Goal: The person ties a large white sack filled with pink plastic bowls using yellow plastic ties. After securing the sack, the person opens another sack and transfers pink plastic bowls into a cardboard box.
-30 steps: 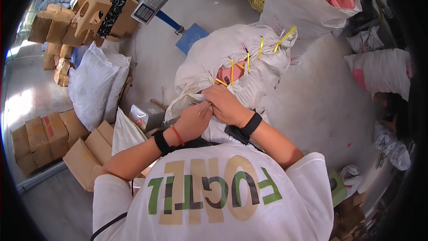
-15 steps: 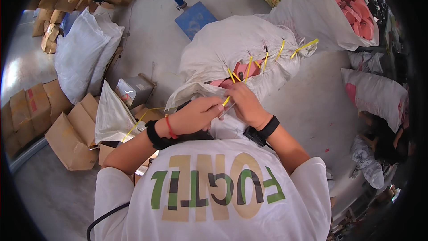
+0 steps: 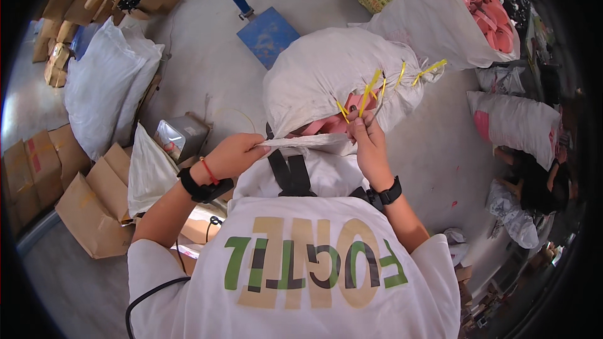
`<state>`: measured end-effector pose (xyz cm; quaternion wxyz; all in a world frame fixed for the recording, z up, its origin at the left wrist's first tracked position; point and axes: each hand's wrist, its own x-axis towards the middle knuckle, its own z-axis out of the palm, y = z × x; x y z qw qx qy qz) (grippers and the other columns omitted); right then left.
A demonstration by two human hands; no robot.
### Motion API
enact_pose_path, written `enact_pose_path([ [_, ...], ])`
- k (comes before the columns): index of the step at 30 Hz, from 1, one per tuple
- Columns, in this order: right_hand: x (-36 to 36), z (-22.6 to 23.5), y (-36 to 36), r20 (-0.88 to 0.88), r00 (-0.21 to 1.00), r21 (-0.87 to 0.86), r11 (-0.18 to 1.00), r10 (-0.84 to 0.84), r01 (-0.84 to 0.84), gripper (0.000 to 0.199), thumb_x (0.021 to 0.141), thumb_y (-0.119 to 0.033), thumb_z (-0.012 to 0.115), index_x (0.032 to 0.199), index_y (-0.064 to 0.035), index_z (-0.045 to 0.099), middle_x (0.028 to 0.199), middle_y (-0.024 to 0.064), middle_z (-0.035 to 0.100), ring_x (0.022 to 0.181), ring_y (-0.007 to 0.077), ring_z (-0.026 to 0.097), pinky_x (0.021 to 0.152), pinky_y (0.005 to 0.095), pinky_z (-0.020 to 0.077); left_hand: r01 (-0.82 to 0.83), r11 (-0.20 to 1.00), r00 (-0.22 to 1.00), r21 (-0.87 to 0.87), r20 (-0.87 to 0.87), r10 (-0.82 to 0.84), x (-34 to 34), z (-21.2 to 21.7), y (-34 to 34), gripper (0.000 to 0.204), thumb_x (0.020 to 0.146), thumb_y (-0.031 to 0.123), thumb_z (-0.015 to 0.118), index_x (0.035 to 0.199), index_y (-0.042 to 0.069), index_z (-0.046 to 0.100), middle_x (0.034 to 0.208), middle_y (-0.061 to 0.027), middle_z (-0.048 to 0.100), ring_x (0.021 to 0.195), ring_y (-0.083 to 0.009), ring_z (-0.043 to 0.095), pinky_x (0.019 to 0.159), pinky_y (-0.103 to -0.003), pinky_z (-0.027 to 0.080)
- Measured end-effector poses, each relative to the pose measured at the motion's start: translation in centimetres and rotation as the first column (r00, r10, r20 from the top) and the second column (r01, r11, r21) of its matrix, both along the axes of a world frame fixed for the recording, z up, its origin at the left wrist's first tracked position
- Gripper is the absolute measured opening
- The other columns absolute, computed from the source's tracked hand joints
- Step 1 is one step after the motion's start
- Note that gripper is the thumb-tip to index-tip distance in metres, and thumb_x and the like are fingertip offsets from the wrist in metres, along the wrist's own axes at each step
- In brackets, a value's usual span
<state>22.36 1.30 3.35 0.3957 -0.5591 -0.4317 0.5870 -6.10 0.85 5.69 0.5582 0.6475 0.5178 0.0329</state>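
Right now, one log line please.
left hand: pinching white sack edge; right hand: at sack opening; yellow ties: along opening; pink contents: showing

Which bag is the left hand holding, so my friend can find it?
Find the blue scale plate on the floor. Just below and right of it in the picture lies a fat white bag, its open edge pinched by the left hand. Unlike the other white bags, it has yellow ties along its opening.

The white short-sleeved T-shirt (image 3: 295, 320) has large green, black and tan lettering (image 3: 317, 268); black wristbands (image 3: 391, 191) sit behind both hands (image 3: 233, 156), a red bracelet (image 3: 209, 171) nearer the left; a black cable (image 3: 147, 291) crosses the left sleeve (image 3: 154, 263).
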Motion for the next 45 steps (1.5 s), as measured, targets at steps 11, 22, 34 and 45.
enact_pose_path([
  [11, -1.5, -0.1, -1.7, -0.146, 0.974, -0.030, 0.985, -0.173, 0.171, 0.021, 0.099, -0.017, 0.038, 0.100, -0.0021, 0.052, 0.072, -0.0008, 0.043, 0.068, 0.0097, 0.041, 0.067, 0.0249, 0.0391, 0.253, 0.831, 0.962, 0.495, -0.041, -0.268, 6.4, 2.6, 3.3, 0.046, 0.070, 0.026, 0.073, 0.109, 0.005, 0.059, 0.111, -0.0161, 0.056, 0.101, -0.0315, 0.054, 0.086, -0.036, 0.043],
  [22, -2.4, -1.3, -3.5, -0.412, 0.892, -0.204, 0.973, -0.184, 0.107, 0.019, 0.099, -0.017, 0.039, 0.098, -0.0031, 0.051, 0.072, -0.0011, 0.042, 0.067, 0.0091, 0.040, 0.065, 0.0242, 0.0374, 0.184, 0.879, 0.923, 0.441, -0.386, 0.000, 8.4, -5.3, 4.4, 0.023, 0.082, 0.027, 0.061, 0.082, 0.004, 0.062, 0.088, -0.0175, 0.063, 0.081, -0.0331, 0.060, 0.070, -0.043, 0.048],
  [34, -3.4, -5.5, -1.3, -0.625, 0.781, -0.296, 0.922, 0.011, -0.249, 0.018, 0.097, -0.017, 0.040, 0.098, -0.0038, 0.052, 0.071, -0.0025, 0.042, 0.068, 0.0096, 0.038, 0.068, 0.0241, 0.0359, -0.190, 0.955, 0.975, -0.227, 0.067, 0.210, 5.4, -9.5, 7.1, 0.033, 0.082, 0.020, 0.065, 0.103, -0.005, 0.061, 0.086, -0.0115, 0.065, 0.079, -0.0156, 0.059, 0.073, -0.030, 0.046],
  [45, -3.5, -3.6, -1.4, -0.605, 0.794, -0.282, 0.919, 0.051, -0.274, 0.019, 0.097, -0.019, 0.041, 0.098, -0.0042, 0.053, 0.074, -0.0023, 0.045, 0.070, 0.0086, 0.041, 0.067, 0.0228, 0.0359, -0.009, 0.845, 0.992, 0.534, 0.108, -0.058, 5.0, -2.1, 4.8, 0.023, 0.088, 0.016, 0.058, 0.105, 0.000, 0.059, 0.091, -0.0090, 0.062, 0.091, -0.0176, 0.058, 0.079, -0.032, 0.046],
])
